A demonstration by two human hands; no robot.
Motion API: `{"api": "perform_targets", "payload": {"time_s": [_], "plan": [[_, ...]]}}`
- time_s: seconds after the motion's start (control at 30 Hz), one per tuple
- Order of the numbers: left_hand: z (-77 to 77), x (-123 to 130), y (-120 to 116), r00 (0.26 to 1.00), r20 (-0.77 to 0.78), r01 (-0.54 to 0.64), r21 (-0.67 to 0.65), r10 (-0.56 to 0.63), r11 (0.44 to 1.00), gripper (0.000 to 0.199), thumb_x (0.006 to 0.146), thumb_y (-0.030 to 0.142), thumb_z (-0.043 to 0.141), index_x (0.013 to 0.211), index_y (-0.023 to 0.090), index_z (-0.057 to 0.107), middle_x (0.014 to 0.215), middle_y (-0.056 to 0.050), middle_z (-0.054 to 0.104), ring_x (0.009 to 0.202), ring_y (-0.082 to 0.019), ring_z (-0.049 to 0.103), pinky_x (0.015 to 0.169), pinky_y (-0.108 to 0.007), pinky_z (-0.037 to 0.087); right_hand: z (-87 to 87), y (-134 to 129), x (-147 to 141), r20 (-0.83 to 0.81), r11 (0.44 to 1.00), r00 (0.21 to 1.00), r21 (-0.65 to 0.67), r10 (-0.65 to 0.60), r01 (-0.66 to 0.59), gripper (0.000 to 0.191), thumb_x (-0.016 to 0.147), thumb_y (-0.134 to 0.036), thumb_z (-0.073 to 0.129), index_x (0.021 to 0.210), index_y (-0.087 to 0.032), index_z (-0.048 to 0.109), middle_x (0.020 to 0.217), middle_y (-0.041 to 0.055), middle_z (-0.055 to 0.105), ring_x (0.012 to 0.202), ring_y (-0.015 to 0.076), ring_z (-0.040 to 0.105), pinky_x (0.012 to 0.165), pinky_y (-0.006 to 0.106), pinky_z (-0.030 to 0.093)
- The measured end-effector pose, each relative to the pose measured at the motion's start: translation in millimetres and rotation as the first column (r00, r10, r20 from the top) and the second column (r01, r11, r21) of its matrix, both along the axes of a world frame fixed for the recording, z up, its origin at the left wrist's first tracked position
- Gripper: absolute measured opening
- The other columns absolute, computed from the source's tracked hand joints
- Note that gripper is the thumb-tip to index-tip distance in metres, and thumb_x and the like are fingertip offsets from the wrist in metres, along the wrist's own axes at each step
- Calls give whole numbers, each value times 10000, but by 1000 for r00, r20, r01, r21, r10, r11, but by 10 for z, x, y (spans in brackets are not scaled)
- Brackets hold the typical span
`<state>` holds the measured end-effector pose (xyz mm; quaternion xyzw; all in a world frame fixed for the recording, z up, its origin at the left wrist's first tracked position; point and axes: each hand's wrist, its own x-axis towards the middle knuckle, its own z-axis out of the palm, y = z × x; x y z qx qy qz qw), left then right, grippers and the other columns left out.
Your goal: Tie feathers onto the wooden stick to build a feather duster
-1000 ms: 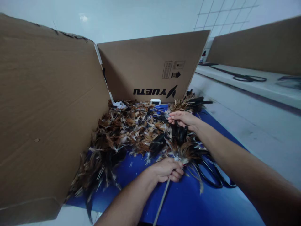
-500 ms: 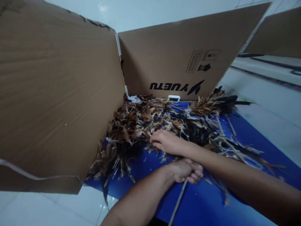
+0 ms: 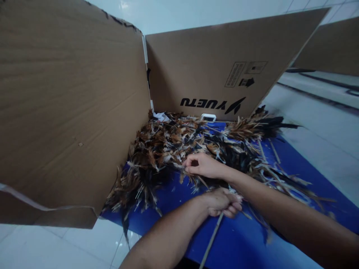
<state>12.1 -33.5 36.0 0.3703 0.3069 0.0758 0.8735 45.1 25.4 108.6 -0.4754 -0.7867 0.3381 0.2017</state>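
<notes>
My left hand is closed around a thin stick, which runs down toward the bottom edge. Pale fluffy bits show at its fingers. Just beyond it, my right hand crosses over from the right, thumb and forefinger pinched together. A small brownish feather hangs at those fingertips. Around them spreads a large heap of brown, black and whitish feathers, lying on a blue tabletop.
Tall cardboard panels stand on the left and at the back. A small white device and a crumpled white scrap lie by the back panel. A feather bundle sits at the back right, loose strips nearer.
My right hand has shifted slightly, its fingers now drawn into a pinch with a small feather at the tips. My left hand keeps its grip on the stick. The view has tilted a little.
</notes>
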Motion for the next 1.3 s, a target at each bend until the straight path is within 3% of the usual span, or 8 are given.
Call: {"api": "perform_targets", "payload": {"time_s": [0.1, 0.23, 0.37, 0.47, 0.6, 0.73, 0.97, 1.3], "plan": [[17, -14, -1, 1000, -14, -3, 23, 3, 1000, 190, 788, 104, 410, 604, 148, 404, 481, 35, 414, 335, -22, 282, 368, -180, 162, 90, -42, 68, -192, 979, 970, -166, -148, 117, 153, 637, -275, 642, 640, -165, 534, 604, -26, 570, 528, 88, 491, 504, 206, 369], [39, -35, 5, 999, 29, 15, 26, -16, 1000, 196, 784, 141, 427, 591, 147, 396, 479, 44, 387, 339, -15, 268, 378, -181, 140, 305, -124, 262, -324, 965, 924, -224, -204, 135, 261, 658, -274, 638, 893, -173, 587, 656, -38, 578, 559, 87, 511, 537, 210, 386], [46, -50, 10, 998, 68, 8, 13, -9, 1000, 176, 774, 167, 446, 613, 157, 376, 491, 50, 381, 345, -12, 264, 385, -178, 129, 530, -238, 630, -134, 991, 985, -96, -106, 94, 249, 731, -323, 586, 922, -178, 655, 846, 13, 652, 744, 135, 573, 711, 263, 424], [30, -48, 5, 997, 83, -6, 14, 5, 1000, 170, 768, 186, 465, 631, 162, 367, 516, 47, 396, 353, -8, 266, 391, -176, 126, 604, -375, 906, 55, 993, 998, -118, -20, 27, 255, 766, -358, 551, 893, -175, 676, 849, 24, 668, 785, 164, 586, 748, 280, 422], [8, -40, -6, 997, 79, -5, 15, 4, 1000, 188, 733, 249, 546, 683, 165, 385, 529, 56, 394, 372, -9, 276, 395, -166, 134, 529, -563, 1121, 171, 970, 980, -236, 103, -61, 273, 803, -350, 496, 874, -155, 673, 814, 37, 665, 757, 175, 595, 703, 270, 432], [5, -36, -8, 993, 117, -11, 53, 5, 999, 221, 688, 262, 572, 669, 175, 370, 512, 67, 362, 372, -6, 249, 388, -162, 120, 354, -637, 1203, 210, 956, 959, -262, 189, -131, 262, 812, -309, 475, 856, -141, 672, 800, 46, 658, 743, 170, 596, 696, 264, 431], [43, -43, -5, 993, 116, 6, 48, -12, 999, 197, 626, 186, 535, 664, 186, 342, 509, 72, 348, 369, -7, 240, 385, -162, 100, 172, -619, 1244, 317, 987, 939, -132, 129, -91, 204, 794, -208, 473, 836, -162, 667, 778, 36, 657, 721, 154, 591, 678, 242, 410], [49, -37, 1, 987, 147, 61, 12, -62, 998, 258, 540, 89, 537, 587, 185, 302, 475, 93, 265, 372, 2, 194, 399, -188, 59, 223, -677, 1159, 472, 997, 880, -82, 49, -12, 169, 747, -118, 480, 725, -185, 633, 717, 31, 658, 681, 160, 589, 630, 234, 387]]}}
